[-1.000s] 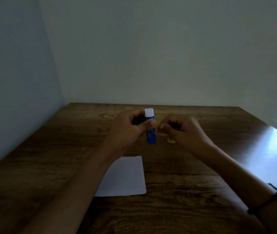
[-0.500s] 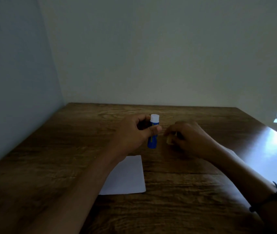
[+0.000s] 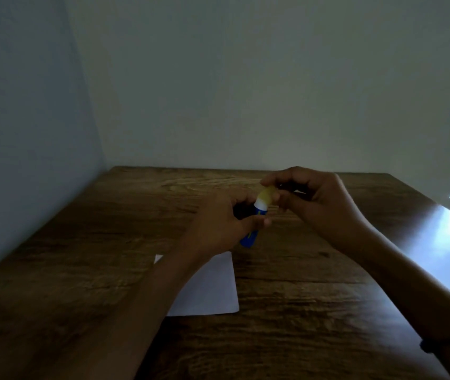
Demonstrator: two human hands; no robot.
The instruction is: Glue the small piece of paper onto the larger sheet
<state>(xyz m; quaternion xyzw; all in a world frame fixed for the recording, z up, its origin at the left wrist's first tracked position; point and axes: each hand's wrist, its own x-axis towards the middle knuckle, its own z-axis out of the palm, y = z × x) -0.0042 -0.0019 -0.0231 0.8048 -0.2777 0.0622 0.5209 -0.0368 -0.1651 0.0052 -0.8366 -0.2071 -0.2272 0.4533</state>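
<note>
My left hand [image 3: 218, 223] grips a blue glue stick [image 3: 251, 237] above the table, tilted with its white top end pointing up and to the right. My right hand [image 3: 319, 201] pinches a small yellowish piece [image 3: 268, 193], apparently the small paper, and holds it against the stick's top end. The larger white sheet [image 3: 213, 289] lies flat on the table below my left hand. My left forearm covers the sheet's left part.
The wooden table [image 3: 314, 311] stands in a corner, with a wall along its left side and another along its far edge. Its right side shines with light. A dark band sits on my right wrist [image 3: 437, 344].
My right hand has risen from the table with the yellowish piece and brought it to the glue stick's top. My left hand has tilted the stick to the right.
</note>
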